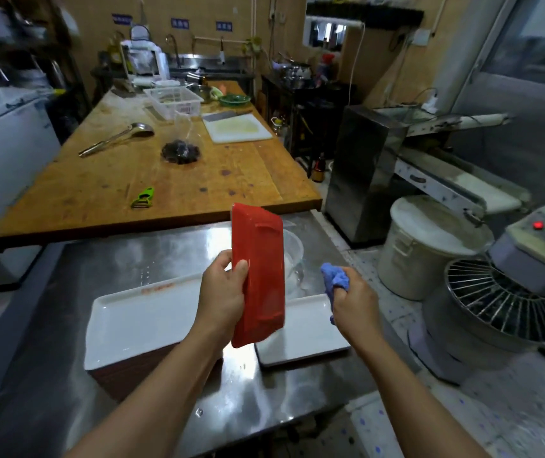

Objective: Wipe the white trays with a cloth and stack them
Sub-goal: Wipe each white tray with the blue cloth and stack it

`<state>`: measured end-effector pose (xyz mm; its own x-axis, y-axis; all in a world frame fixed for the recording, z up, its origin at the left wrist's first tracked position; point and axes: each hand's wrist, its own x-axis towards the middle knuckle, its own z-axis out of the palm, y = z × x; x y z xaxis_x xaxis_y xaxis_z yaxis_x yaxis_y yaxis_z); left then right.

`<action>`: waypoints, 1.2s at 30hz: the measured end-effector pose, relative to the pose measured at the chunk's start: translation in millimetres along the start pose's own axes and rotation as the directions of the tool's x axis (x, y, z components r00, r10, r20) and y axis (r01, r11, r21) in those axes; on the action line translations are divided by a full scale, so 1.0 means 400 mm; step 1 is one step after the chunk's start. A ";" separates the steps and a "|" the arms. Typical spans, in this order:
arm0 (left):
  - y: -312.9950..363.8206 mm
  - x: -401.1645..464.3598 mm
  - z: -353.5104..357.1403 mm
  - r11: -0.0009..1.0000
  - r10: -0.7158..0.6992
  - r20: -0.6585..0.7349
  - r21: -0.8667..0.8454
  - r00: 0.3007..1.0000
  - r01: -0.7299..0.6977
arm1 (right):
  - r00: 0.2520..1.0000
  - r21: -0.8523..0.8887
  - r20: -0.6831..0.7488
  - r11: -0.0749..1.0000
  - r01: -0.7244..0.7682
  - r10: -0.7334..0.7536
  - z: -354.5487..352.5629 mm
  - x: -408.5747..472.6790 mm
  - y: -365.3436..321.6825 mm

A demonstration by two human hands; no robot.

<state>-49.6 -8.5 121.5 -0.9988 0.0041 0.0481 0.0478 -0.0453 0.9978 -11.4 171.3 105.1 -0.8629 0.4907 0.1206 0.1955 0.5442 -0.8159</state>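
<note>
My left hand [223, 294] grips a tray [258, 276] by its left edge and holds it upright above the steel table, its red underside facing me. A bunched blue cloth [335, 280] is clenched in my right hand [353, 304], just right of that tray and apart from it. On the steel table [139, 256] a white tray [139, 320] lies face up on a dark red stack at the left. Another white tray [307, 335] lies flat to the right, partly hidden behind the held tray.
A clear bowl [292, 256] stands behind the held tray. Beyond lies a wooden table [178, 180] with a green peeler [144, 197], a ladle, a black bag, a cutting board and a basket. A white bucket [423, 246] and a mixer [502, 302] stand at the right.
</note>
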 end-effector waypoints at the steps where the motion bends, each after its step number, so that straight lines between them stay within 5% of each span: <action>1: -0.011 -0.001 0.022 0.987 0.071 0.035 0.143 0.997 -0.075 | 1.000 0.002 -0.013 1.000 -0.014 0.014 -0.011 0.003 0.018; 6: -0.093 -0.010 0.125 0.745 0.265 0.222 0.571 0.938 -0.346 | 0.994 -0.015 -0.089 0.998 -0.056 0.055 -0.058 0.021 0.105; 14: -0.275 -0.025 0.210 0.360 0.137 0.482 0.790 0.865 -0.497 | 0.984 -0.024 -0.127 0.992 -0.125 0.121 -0.079 0.036 0.210; 29: -0.441 -0.047 0.261 0.334 -0.099 0.578 0.786 0.810 -0.520 | 0.983 0.016 -0.062 0.985 -0.174 0.175 -0.061 0.050 0.295; 34: -0.451 -0.046 0.263 0.473 -0.140 0.522 0.782 0.842 -0.406 | 0.981 0.025 -0.045 0.982 -0.189 0.189 -0.055 0.055 0.299; 36: -0.454 -0.049 0.260 0.450 -0.156 0.523 0.793 0.838 -0.412 | 0.981 0.016 -0.041 0.982 -0.188 0.189 -0.053 0.056 0.301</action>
<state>-38.1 103.5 -56.2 -0.8410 0.5333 -0.0914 0.4376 0.7697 0.4649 2.7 262.1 21.4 -0.7907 0.6121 -0.0127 0.3470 0.4310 -0.8330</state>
